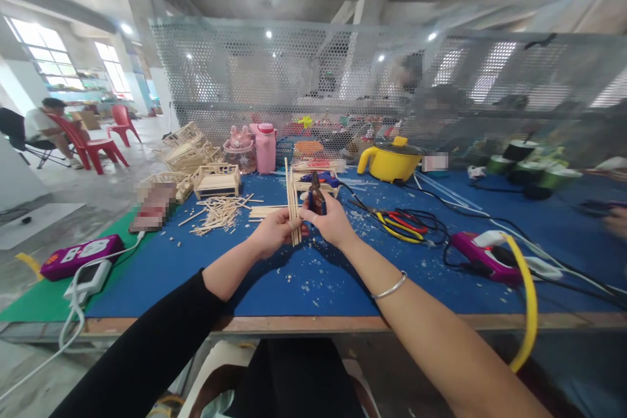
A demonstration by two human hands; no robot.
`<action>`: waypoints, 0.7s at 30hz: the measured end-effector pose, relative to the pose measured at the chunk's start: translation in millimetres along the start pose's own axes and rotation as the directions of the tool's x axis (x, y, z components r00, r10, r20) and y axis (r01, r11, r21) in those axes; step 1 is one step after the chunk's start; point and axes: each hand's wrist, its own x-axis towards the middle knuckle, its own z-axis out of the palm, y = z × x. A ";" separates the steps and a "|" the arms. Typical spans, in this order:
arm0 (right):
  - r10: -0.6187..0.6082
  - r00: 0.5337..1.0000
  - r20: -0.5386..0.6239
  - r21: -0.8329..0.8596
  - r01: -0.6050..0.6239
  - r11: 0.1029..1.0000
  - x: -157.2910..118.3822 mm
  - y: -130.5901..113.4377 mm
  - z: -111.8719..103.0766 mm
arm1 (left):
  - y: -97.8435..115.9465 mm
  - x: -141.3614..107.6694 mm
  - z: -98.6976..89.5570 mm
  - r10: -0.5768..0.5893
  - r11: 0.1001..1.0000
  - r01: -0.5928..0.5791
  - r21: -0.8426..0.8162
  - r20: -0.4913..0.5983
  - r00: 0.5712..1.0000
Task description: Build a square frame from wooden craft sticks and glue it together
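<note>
My left hand (pixel 274 233) is closed around several thin wooden sticks (pixel 292 199), which stand roughly upright above the blue table mat. In my right hand (pixel 332 217) is a pair of pliers or cutters (pixel 316 192) with dark jaws pointing up and blue handles; its fingers also come close to the sticks. Behind the hands lies a blue glue gun (pixel 321 178), partly covered by the tool. More sticks (pixel 264 211) lie flat just left of the held ones. A loose pile of short sticks (pixel 223 214) is farther left.
Small wooden frames (pixel 217 181) stand at the back left, near a pink flask (pixel 265 149). A yellow electric pot (pixel 392 160) is at the back right. Yellow-and-red-handled pliers (pixel 401 225), cables and a purple power strip (pixel 484 256) lie right. A perforated screen (pixel 294 72) runs behind.
</note>
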 end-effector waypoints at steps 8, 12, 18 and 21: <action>0.016 1.000 0.002 0.020 -0.016 1.000 0.7 -2.7 1.9 | -1.2 0.8 -5.3 -0.027 1.000 0.026 0.012 0.129 0.991; 0.008 1.000 0.000 0.026 -0.008 1.000 1.2 -0.4 1.1 | -10.2 6.3 -6.5 0.028 0.999 -0.033 0.043 0.116 0.993; -0.008 0.999 0.048 -0.034 0.009 0.999 -0.3 1.9 1.1 | -17.2 10.0 -8.3 0.077 0.993 -0.090 0.079 0.149 0.986; -0.038 0.999 0.022 -0.112 0.041 0.993 -0.6 1.1 0.9 | -18.6 11.2 -8.9 0.093 0.986 -0.111 0.121 0.144 0.985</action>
